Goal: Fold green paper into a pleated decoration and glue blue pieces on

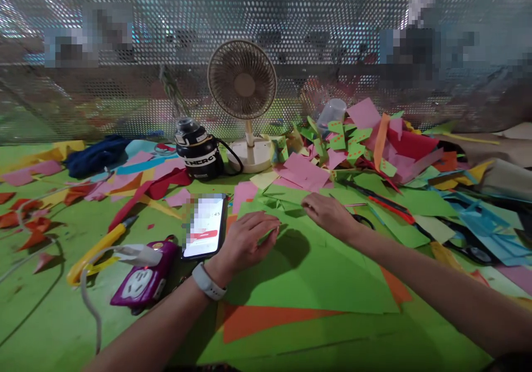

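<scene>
A large green paper sheet [307,283] lies over an orange sheet [266,322] in front of me. My left hand [251,241], with a white watch on its wrist, hovers at the sheet's left side. Its fingers are loosely bent and the thumb stands apart, with nothing seen between them. My right hand [328,212] is at the sheet's far edge, fingers curled together; whatever they hold is hidden. A small folded green paper piece [279,201] lies between the two hands. Close to my left hand is a phone [204,229] with a lit screen.
A fan [243,81] and a black bottle [197,153] stand at the back. Left are a purple power bank [145,278] with cable and a yellow cutter [97,253]. Right are a red-black cutter [388,205], black scissors [469,247] and heaped paper scraps [305,171].
</scene>
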Available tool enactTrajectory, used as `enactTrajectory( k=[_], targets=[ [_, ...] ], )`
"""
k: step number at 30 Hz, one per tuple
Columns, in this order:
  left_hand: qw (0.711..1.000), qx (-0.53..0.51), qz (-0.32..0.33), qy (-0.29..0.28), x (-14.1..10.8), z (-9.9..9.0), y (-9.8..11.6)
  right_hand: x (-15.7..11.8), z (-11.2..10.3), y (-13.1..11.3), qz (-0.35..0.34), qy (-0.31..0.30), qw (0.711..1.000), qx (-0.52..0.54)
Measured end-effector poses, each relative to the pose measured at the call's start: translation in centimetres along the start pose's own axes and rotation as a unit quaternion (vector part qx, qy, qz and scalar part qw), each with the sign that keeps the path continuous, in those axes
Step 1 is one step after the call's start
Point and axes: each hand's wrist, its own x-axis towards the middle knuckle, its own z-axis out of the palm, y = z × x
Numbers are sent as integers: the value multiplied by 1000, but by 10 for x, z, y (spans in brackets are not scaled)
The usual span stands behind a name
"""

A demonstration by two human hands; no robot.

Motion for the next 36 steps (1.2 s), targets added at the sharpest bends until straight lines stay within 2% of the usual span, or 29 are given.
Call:
enactTrajectory(
  k=[4, 7, 9, 13, 16, 20, 23, 25, 28, 31, 36],
  targets=[
    [997, 70, -21, 7, 2, -1, 2, -5, -6, -11, 0, 30, 999, 15],
    [987, 163, 3, -8, 4, -1, 4, -13, -17, -32, -32, 33, 999, 24],
    [981, 190, 30, -28, 4, -1, 5, -18, -24, -48, -66, 40, 996, 36],
    [983, 168, 66, -28, 2, -2, 2, -25, -32, -62, -96, 88, 987, 97],
    [989, 138, 59, -5, 2, -5, 1, -28, -31, -57, -98, 104, 982, 121],
    [992, 101, 71, -24, 6, -8, 3, -28, -28, -47, -165, 139, 973, 84],
    [989, 124, 48, -58, 7, -5, 1, -26, -26, -45, -240, 153, 958, 25],
    [982, 150, 16, -111, 5, -2, -2, -26, -21, -44, -261, 147, 954, -13],
    [968, 147, -37, -202, -1, 2, -3, -28, -6, -41, -244, 106, 964, -29],
    [954, 120, -70, -266, -9, 6, 2, -33, 8, -37, -237, 79, 968, 9],
    [943, 119, -55, -307, -16, 10, 15, -37, 10, -31, -220, 88, 969, 66]
  ],
)
